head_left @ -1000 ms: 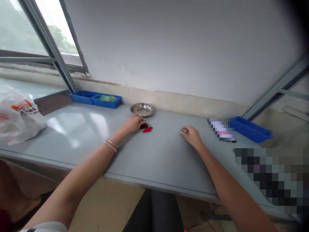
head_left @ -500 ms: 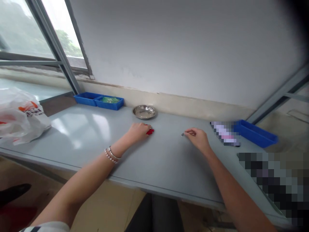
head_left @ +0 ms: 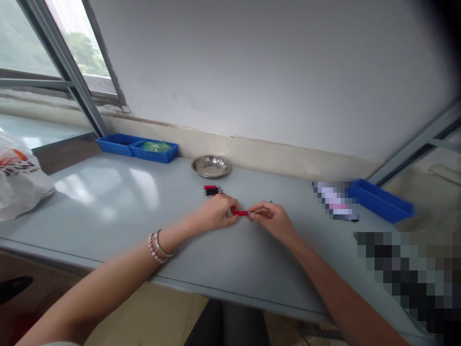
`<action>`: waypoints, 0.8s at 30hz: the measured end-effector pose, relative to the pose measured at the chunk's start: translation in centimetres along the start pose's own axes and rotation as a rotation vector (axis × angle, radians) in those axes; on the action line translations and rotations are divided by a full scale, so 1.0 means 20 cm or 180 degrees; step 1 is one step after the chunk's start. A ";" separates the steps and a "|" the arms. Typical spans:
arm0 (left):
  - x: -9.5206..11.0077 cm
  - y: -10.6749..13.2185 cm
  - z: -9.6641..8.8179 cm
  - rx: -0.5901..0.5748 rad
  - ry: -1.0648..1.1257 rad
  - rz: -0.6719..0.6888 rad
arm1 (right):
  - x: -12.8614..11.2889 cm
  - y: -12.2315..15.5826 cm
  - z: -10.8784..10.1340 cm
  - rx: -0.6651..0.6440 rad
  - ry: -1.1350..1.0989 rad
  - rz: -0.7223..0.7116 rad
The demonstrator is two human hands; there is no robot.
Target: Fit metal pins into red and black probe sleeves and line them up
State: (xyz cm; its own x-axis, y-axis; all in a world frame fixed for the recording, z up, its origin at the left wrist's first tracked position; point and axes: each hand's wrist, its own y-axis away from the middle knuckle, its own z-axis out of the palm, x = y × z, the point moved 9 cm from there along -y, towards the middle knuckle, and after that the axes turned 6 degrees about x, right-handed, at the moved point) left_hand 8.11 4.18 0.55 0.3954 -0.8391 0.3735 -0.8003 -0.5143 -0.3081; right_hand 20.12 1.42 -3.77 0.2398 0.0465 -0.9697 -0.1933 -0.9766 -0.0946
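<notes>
My left hand (head_left: 216, 214) pinches a small red plug (head_left: 239, 213) just above the grey table (head_left: 108, 202). My right hand (head_left: 271, 218) meets it from the right, its fingers closed on a tiny metal piece (head_left: 251, 212) that touches the red plug's end. Behind the hands, a few more red and black plugs (head_left: 212, 191) lie on the table, close to a round steel dish (head_left: 211, 166).
Two blue trays (head_left: 139, 147) stand at the back left by the window, one holding green parts. Another blue tray (head_left: 382, 201) sits at the right. A white plastic bag (head_left: 18, 178) lies at the left edge.
Both hands came together toward me. The left picked one red plug off the small pile; the right brought its small metal piece over to the plug's end.
</notes>
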 end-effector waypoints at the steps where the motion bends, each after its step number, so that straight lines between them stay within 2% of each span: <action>1: 0.00 0.00 0.00 0.0034 0.0051 -0.0021 | 0.00 0.00 0.00 -0.0009 0.0000 -0.0004; 12: -0.01 0.01 0.00 0.0279 0.0237 -0.0179 | -0.02 0.04 -0.01 0.0160 0.0382 -0.0224; 18: 0.01 0.02 -0.02 0.0455 0.0434 -0.0008 | -0.07 0.07 -0.01 0.0295 0.0593 -0.0473; 21: 0.02 0.04 -0.02 0.0458 0.0475 0.0026 | -0.07 0.08 -0.01 0.0291 0.0650 -0.0386; 24: 0.03 0.05 -0.02 0.0438 0.0443 0.0063 | -0.06 0.10 0.00 0.0114 0.0722 -0.0205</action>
State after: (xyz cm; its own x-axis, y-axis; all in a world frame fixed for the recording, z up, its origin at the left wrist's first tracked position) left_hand 7.38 3.24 0.84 0.3064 -0.8217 0.4806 -0.7344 -0.5253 -0.4298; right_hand 19.50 -0.60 -2.86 0.4596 0.0561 -0.8864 -0.2035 -0.9648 -0.1666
